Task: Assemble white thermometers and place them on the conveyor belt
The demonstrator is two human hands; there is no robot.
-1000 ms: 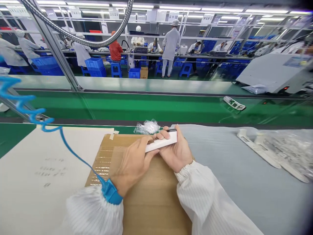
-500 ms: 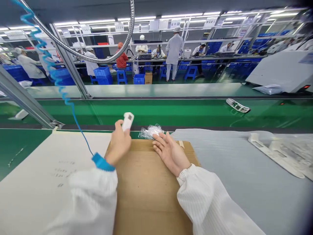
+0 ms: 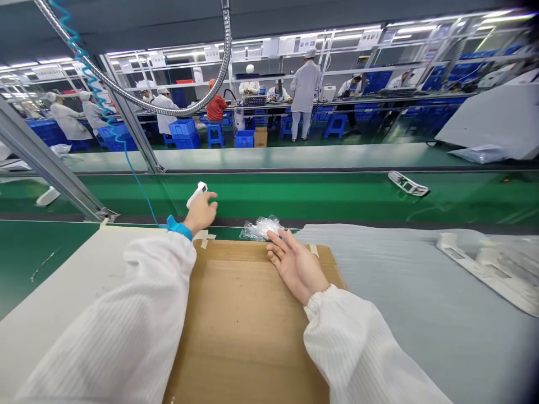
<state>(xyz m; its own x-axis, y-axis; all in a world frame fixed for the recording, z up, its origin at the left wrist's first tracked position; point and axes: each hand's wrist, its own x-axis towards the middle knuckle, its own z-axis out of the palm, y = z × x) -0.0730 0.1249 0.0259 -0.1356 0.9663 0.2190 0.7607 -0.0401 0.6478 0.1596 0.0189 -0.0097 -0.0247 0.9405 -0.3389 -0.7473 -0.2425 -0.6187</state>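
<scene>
Over the green conveyor belt [image 3: 269,196], my left hand [image 3: 201,214] reaches forward with its thumb and a finger spread apart. A white handheld plastic device [image 3: 197,194] with a small dark window shows just beyond that hand's left side; the hand hides its near end, and I cannot tell if they touch. A blue wrist strap [image 3: 179,227] circles my left wrist. My right hand [image 3: 300,265] is open, palm turned inward, above the cardboard sheet [image 3: 252,314]. Its fingertips are next to a crumpled piece of clear plastic [image 3: 261,227] at the cardboard's far edge.
White plastic shells [image 3: 484,269] lie on grey foam sheeting [image 3: 379,269] at the right. Another white device part [image 3: 407,184] sits on the belt. A metal post [image 3: 46,163] stands at left, and a flexible metal hose [image 3: 168,109] hangs above. Several people work across the aisle.
My left hand has moved forward and left from the cardboard to over the belt, carrying the white device there, and its fingers have spread. My right hand has stayed nearly still.
</scene>
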